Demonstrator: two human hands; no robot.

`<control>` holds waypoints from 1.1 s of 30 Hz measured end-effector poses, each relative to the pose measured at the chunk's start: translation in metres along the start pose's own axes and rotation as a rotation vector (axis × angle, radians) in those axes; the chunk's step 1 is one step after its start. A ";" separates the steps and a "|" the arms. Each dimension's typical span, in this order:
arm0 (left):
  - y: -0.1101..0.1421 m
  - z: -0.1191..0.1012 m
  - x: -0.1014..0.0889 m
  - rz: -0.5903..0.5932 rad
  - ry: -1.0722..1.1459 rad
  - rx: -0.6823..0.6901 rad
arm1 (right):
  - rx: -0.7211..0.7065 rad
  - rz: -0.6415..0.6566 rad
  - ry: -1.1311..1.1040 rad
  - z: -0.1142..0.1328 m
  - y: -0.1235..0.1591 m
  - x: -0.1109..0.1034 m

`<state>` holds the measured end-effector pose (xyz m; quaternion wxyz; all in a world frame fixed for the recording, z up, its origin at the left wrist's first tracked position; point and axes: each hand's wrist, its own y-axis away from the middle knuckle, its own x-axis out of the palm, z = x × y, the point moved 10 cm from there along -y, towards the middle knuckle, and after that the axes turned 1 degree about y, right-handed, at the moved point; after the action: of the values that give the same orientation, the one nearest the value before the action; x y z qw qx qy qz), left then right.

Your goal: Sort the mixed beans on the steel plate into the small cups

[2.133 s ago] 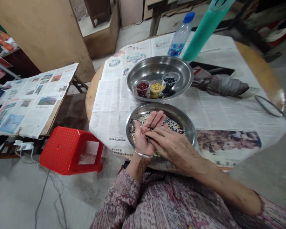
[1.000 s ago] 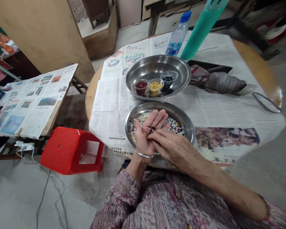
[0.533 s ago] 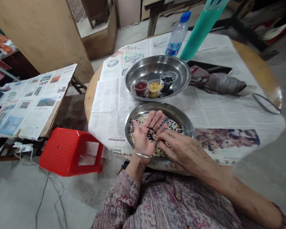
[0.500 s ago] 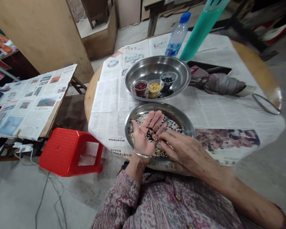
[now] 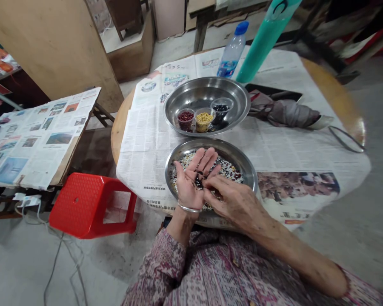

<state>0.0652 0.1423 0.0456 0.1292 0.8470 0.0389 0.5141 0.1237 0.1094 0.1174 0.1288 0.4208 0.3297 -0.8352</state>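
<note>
My left hand [image 5: 191, 187] is palm up over the lower steel basin [image 5: 250, 163], fingers stretched out, with a small heap of black beans [image 5: 198, 179] on its palm. Close against that palm, my right hand [image 5: 231, 195] has its thumb and fingertips pinched together; what is between them is hidden. Beneath both hands, mixed white, black, yellow and dark red grains [image 5: 225, 168] cover the basin's bottom. Behind it stands another steel basin [image 5: 207, 87] holding plastic cups of red beans [image 5: 185, 119], yellow beans [image 5: 204, 120] and black beans [image 5: 221, 109].
Newspaper [image 5: 140, 140] covers the round table. A water bottle [image 5: 232, 51], a teal bottle [image 5: 264, 42] and a folded grey umbrella [image 5: 287, 112] lie or stand beyond the basins. A red stool [image 5: 79, 204] and a second papered table [image 5: 47, 131] are at left.
My right hand's fingertips have shifted left, further over my left palm. The left hand remains palm up with the beans. The view has shifted slightly.
</note>
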 end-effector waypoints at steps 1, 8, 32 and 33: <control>0.000 0.000 0.000 0.004 0.002 0.002 | 0.008 -0.001 0.002 -0.003 0.001 0.000; -0.001 0.000 -0.002 -0.007 0.042 -0.009 | 0.034 0.051 0.071 -0.021 0.009 0.004; -0.002 -0.002 -0.009 -0.092 -0.003 -0.034 | -0.244 0.142 0.239 0.000 0.013 0.009; -0.002 -0.002 -0.009 -0.092 -0.003 -0.031 | -0.229 0.143 0.250 -0.002 0.012 0.007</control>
<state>0.0592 0.1426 0.0386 0.1660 0.8431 0.0697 0.5068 0.1263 0.1021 0.1063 0.1929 0.5261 0.4055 -0.7222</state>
